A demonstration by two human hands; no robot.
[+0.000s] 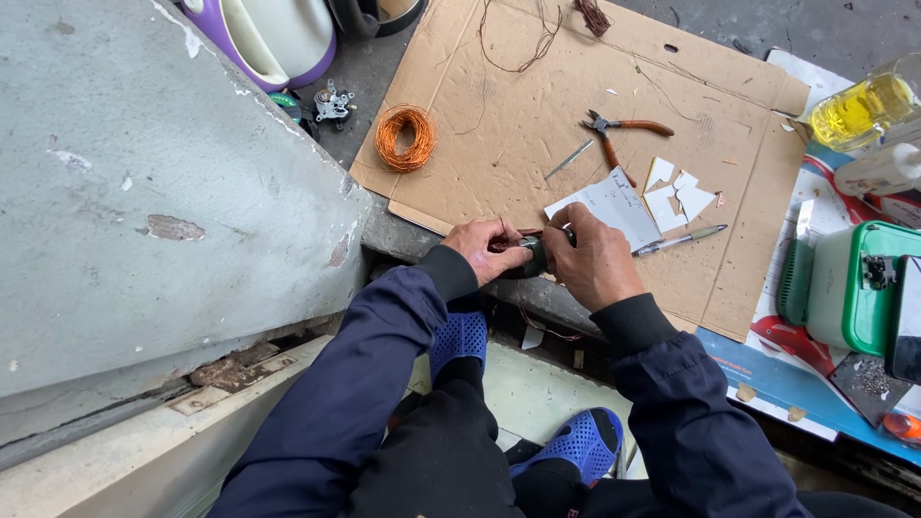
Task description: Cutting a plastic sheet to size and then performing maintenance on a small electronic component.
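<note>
Hands meet at the centre of the frame over the near edge of a flattened cardboard sheet. The left hand and the right hand both close their grip on one small dark cylindrical part, fingers wrapped around it from either side, with thin reddish wire showing at the left hand's fingertips. Just right of the right hand lies a pen, and above it white paper scraps sit beside a larger white sheet. Pliers with orange handles rest higher on the cardboard, with a small metal strip near them. A coil of copper wire lies at the cardboard's upper left edge. At the far right stands a green and white appliance, and a jar of yellow liquid sits in the upper right corner.
</note>
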